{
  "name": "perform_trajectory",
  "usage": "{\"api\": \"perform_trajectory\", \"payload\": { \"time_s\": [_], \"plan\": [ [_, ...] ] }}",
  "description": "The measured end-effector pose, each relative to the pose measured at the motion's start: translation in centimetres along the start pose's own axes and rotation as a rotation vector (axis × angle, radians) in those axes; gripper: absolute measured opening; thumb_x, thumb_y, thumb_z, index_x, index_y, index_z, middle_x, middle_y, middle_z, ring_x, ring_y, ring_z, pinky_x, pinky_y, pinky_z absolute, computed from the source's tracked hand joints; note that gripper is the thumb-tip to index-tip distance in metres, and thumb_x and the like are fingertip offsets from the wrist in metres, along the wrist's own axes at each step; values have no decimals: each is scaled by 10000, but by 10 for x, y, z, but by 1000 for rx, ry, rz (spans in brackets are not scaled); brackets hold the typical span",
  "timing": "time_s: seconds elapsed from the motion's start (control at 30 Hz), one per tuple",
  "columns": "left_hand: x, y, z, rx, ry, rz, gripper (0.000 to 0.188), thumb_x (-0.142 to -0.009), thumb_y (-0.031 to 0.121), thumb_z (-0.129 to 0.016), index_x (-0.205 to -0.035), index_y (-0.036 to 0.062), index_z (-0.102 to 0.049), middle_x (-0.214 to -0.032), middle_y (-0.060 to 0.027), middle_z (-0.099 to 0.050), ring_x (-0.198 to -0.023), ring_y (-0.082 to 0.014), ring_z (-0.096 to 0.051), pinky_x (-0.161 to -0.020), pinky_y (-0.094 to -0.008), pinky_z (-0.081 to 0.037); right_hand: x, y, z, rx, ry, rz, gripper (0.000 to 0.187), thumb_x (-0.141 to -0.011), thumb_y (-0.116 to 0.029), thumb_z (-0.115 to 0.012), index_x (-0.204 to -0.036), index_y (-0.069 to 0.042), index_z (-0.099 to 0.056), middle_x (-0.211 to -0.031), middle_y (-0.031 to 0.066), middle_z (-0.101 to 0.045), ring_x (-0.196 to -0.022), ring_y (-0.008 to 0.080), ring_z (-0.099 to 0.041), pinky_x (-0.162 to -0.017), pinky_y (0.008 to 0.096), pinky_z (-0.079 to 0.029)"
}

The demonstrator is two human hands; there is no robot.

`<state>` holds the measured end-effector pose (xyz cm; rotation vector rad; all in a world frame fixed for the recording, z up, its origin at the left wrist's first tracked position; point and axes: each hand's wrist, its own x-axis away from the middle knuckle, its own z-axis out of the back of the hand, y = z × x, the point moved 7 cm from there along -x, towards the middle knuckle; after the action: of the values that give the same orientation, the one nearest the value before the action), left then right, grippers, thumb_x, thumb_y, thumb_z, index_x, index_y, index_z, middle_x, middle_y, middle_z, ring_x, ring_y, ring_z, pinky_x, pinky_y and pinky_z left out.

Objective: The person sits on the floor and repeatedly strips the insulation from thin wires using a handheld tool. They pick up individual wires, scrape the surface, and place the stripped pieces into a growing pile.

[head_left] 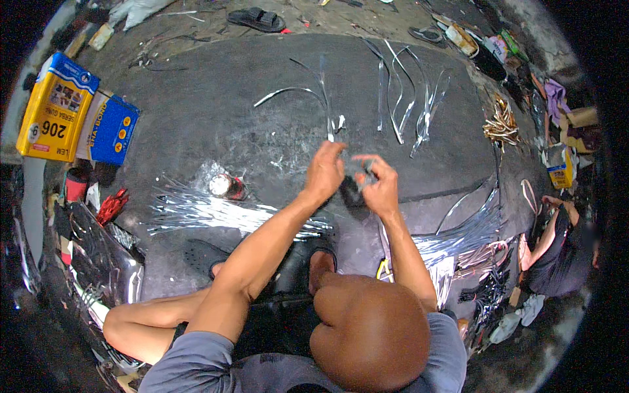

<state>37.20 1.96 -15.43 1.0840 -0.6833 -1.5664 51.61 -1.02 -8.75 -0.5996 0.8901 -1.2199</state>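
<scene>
My left hand (pixel 326 171) is closed on the lower end of a few thin silvery strips (pixel 325 108) that fan out away from me over the dark mat (pixel 216 98). One of them bends far to the left. My right hand (pixel 381 188) hovers just right of it, thumb and index finger apart and the other fingers curled; I make out nothing held in it. Left of my left forearm lies a thick bundle of silvery strips (pixel 216 213), with a small round container (pixel 226 186) at its far side. More loose strips (pixel 400 98) lie beyond my right hand.
Two yellow, blue and white tins (pixel 59 108) (pixel 108 128) stand at the left edge. Another silvery bundle (pixel 458 232) lies right of my right forearm, with gold-coloured pieces (pixel 501 124) farther off. A black sandal (pixel 255 19) lies at the far side. Another person (pixel 553 249) sits at the right.
</scene>
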Motion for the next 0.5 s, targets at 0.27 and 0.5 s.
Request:
{"api": "perform_trajectory", "payload": {
  "time_s": [0.27,0.5],
  "plan": [
    [20,-99,6,-147,-29,494,386,-690,129,-770,-1030,46,-607,-976,-143,-611,-896,-325,-613,-814,-437,-494,-1,123,-32,-562,296,-872,143,-943,-103,-568,-1054,-30,-620,-939,89,-703,-737,107,-656,-558,214,-533],
    [-8,-94,-24,-105,-77,352,329,-743,159,-766,-1027,43,-647,-987,-155,-660,-938,-350,-643,-799,-451,-507,-10,143,-49,-428,234,-713,427,-931,-2,-487,-1353,15,-424,-993,108,-694,-747,117,-638,-600,230,-520]
  ]
}}
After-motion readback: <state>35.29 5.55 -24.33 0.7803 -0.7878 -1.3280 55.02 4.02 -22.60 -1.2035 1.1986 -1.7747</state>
